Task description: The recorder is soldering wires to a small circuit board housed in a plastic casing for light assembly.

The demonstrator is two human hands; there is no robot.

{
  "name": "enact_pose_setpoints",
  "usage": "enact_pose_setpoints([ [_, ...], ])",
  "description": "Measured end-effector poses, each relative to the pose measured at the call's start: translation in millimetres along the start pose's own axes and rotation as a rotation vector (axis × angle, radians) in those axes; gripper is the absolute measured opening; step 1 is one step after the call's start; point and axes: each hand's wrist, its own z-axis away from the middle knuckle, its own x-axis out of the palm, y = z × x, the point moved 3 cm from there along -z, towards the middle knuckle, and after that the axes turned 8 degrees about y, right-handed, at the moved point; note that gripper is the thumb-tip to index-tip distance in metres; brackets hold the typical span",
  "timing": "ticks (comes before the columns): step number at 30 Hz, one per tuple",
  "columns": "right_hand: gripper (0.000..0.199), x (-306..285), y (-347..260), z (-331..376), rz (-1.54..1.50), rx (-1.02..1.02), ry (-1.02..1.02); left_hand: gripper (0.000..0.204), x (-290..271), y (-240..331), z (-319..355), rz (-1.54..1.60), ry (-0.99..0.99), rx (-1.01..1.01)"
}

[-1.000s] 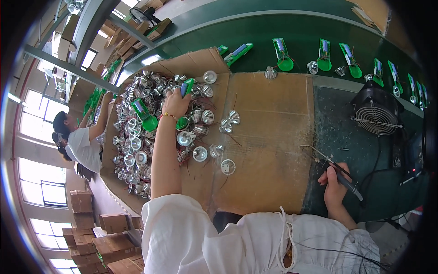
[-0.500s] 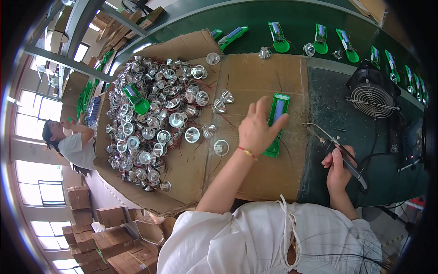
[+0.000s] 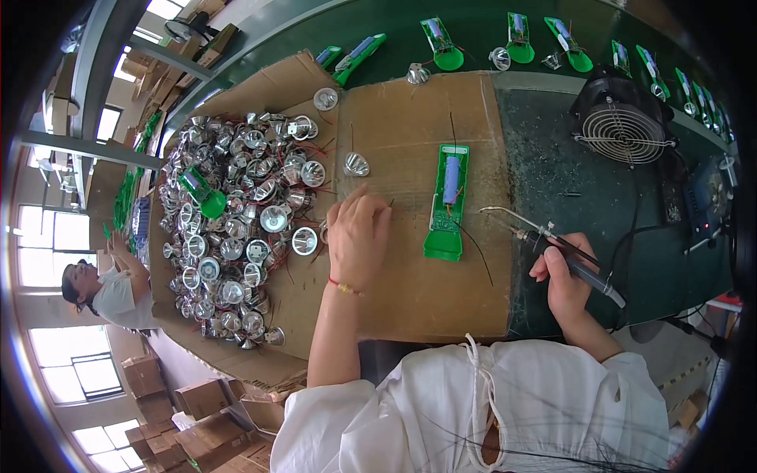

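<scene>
Cardboard-topped counter (image 3: 410,292): right hand (image 3: 564,284) clenches a soldering iron (image 3: 552,244), left hand (image 3: 356,232) rests loose, holding nothing, so the hot tip could easily scorch the green board (image 3: 447,201).

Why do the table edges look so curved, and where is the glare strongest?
Head view: the fisheye lens bows the cardboard sheet toward a dark rim; the windows at far left are blown out white; the reflector cups throw bright glints; the left hand and right hand are sharp.
</scene>
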Motion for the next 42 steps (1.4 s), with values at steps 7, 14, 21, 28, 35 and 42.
enact_pose_setpoints([
  [7,0.017,19,-4,12,0.140,-0.048,-0.137,0.011,12,40,34,0.618,-0.308,-0.715],
  [14,0.015,35,5,6,0.146,-0.081,-0.108,0.011,21,41,23,0.523,-0.149,-0.508],
  [21,0.013,42,8,2,0.160,-0.063,-0.171,0.011,22,40,23,0.526,-0.149,-0.530],
  [28,0.012,42,14,4,0.020,0.132,-0.067,0.011,23,39,23,0.531,-0.163,-0.542],
  [35,0.011,37,5,4,0.009,0.069,-0.077,0.011,20,41,19,0.543,-0.182,-0.552],
  [42,0.012,33,2,5,0.040,0.045,-0.085,0.013,14,44,18,0.685,-0.121,-0.632],
])
